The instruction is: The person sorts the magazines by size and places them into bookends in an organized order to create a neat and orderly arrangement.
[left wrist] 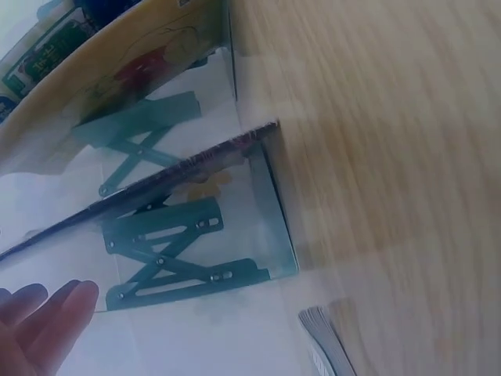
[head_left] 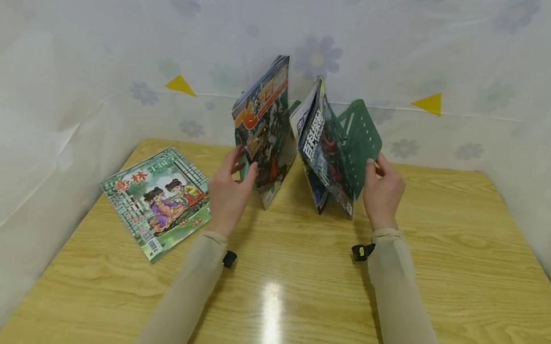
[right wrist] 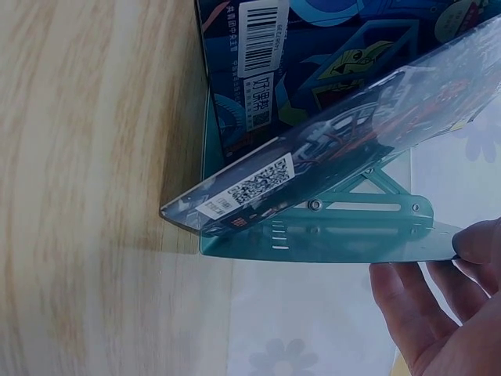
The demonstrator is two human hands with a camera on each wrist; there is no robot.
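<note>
A green metal book stand [head_left: 361, 142] [left wrist: 266, 211] [right wrist: 329, 243] stands at the back of the table, with scissor-like links and magazines leaning in it. The right hand [head_left: 383, 194] [right wrist: 438, 313] pinches the outer edge of its right end plate, thumb on one side and fingers on the other. At the left end, the left hand [head_left: 231, 195] [left wrist: 47, 329] is beside a dark magazine [head_left: 267, 131], thumb and fingers apart; no grip shows in the left wrist view. Another dark magazine [head_left: 327, 149] [right wrist: 313, 157] leans over near the right plate.
A green-covered magazine [head_left: 164, 198] lies flat on the wooden table [head_left: 320, 315], left of the left hand. Its page edges [left wrist: 325, 337] show low in the left wrist view. A flowered cloth [head_left: 274, 11] hangs behind, with yellow triangles [head_left: 180, 85] on it.
</note>
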